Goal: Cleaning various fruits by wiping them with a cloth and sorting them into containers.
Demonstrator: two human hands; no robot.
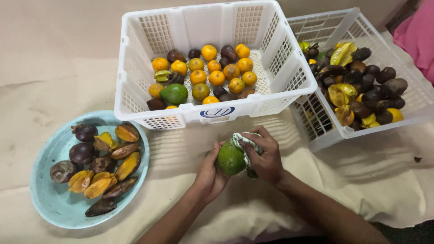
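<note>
My left hand (209, 174) cups a green avocado (230, 159) from the left, low in the middle of the head view. My right hand (266, 156) presses a small green-and-white cloth (245, 143) against the fruit's upper right side. Both hands hover just in front of a white plastic crate (212, 113) that holds several small orange fruits, dark purple fruits and another green avocado (174, 94).
A light blue plate (52, 199) at the left carries dark round fruits and yellow starfruit pieces. A second white crate (325, 135) at the right holds dark fruits and starfruit. A beige cloth covers the surface. Pink fabric (418, 36) shows at the top right corner.
</note>
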